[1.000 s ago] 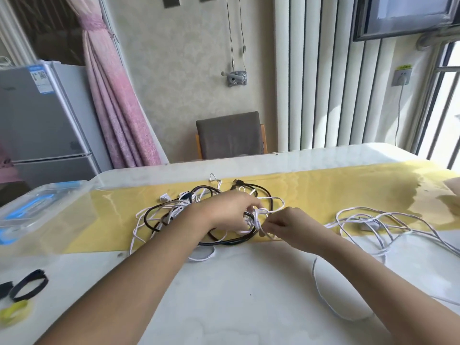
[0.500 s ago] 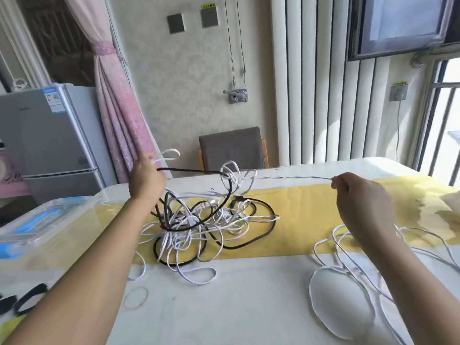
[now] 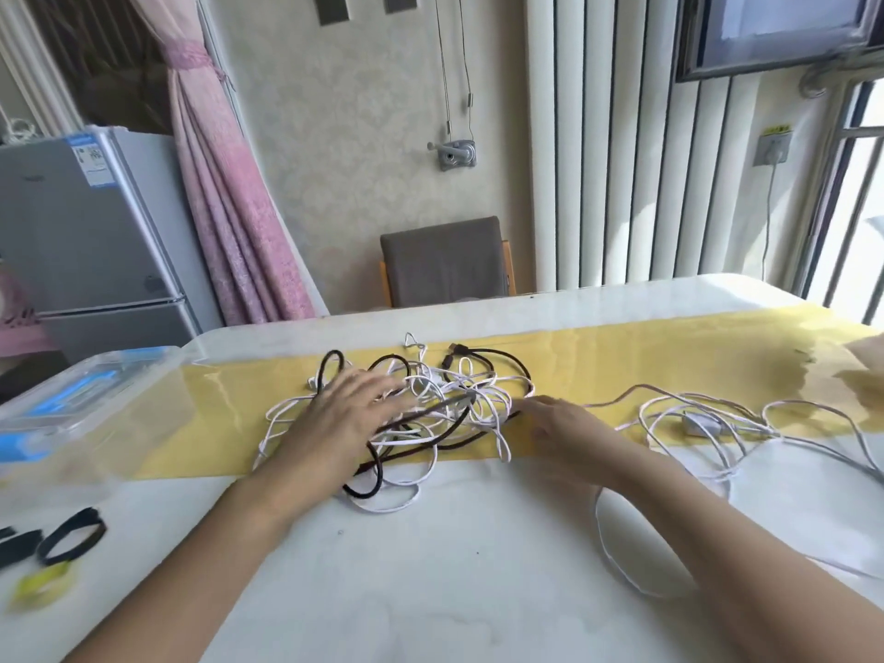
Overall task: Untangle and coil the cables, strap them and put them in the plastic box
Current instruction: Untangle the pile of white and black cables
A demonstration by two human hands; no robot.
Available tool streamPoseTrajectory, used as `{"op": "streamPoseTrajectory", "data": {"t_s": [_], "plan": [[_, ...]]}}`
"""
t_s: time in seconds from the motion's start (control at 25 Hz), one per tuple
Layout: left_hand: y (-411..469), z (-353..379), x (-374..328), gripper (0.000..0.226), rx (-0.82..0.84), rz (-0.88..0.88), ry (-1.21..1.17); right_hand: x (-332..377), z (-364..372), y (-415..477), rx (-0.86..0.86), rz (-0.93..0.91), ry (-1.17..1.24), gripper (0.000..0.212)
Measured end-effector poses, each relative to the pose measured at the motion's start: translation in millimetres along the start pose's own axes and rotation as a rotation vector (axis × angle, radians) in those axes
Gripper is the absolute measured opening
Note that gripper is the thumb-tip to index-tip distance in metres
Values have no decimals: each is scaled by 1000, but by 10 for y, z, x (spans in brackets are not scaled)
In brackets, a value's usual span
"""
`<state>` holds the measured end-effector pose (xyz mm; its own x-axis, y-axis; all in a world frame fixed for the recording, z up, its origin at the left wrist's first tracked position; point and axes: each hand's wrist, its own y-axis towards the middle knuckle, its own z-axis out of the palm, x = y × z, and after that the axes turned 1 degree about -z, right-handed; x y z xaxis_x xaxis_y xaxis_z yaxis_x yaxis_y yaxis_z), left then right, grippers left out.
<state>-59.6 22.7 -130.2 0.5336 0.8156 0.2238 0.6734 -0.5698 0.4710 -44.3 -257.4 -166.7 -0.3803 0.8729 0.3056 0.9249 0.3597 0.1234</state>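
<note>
your left hand (image 3: 351, 416) lies flat, fingers spread, on the cable tangle (image 3: 480, 399) mid-frame, right hand (image 3: 562, 423) straight-fingered at its edge

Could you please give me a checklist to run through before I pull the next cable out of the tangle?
1. Tangle lies on the table: ok.
2. Left hand presses on the tangle, fingers straight: ok.
3. Right hand holds a cable: cannot tell, blurred.
4. Loose white cable is separate from the tangle: cannot tell; a strand runs toward the right hand.
5. Straps are on the table: ok.
6. Box is open: cannot tell.
</note>
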Motion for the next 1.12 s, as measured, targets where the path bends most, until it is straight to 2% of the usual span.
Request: {"op": "streamPoseTrajectory", "data": {"t_s": [0.08,0.12,0.2,0.24,0.36,0.4,0.52,0.6,0.64,0.72,0.76,0.84,0.88,0.96,1.12], "plan": [[-156,7,-151,80,127,82,-149,-48,74,81,-92,2,18,43],[-256,-10,-239,81,241,86,-216,-76,85,115,-118,-14,8,35],[-397,-51,-358,65,473,69,-363,-90,97,149,-130,-83,31,21],[-403,-97,-407,58,564,30,-424,-71,94,143,-130,-124,75,17],[-299,-316,-474,83,679,-254,-496,34,25,71,-122,-177,286,10],[-244,-431,-514,75,661,-307,-417,72,-44,33,-100,-182,379,10],[-95,-768,-739,46,480,-244,-164,159,-274,-81,-37,-194,540,9],[39,-888,-819,23,306,-273,-280,199,-398,-137,-54,-172,622,5],[113,-884,-807,20,257,-292,-356,207,-443,-160,-72,-177,608,4],[222,-630,-748,61,408,-275,-412,182,-486,-186,-91,-215,372,8],[273,-443,-746,65,506,-250,-424,163,-489,-193,-95,-225,231,11],[327,-37,-706,40,563,-228,-472,131,-533,-205,-175,-201,130,11],[344,105,-659,30,504,-250,-497,120,-576,-218,-265,-170,142,10],[471,176,-484,25,304,-368,-505,76,-684,-251,-511,-62,223,10],[920,-250,40,24,-220,-547,-303,16,-847,-327,-898,86,498,10]]}}
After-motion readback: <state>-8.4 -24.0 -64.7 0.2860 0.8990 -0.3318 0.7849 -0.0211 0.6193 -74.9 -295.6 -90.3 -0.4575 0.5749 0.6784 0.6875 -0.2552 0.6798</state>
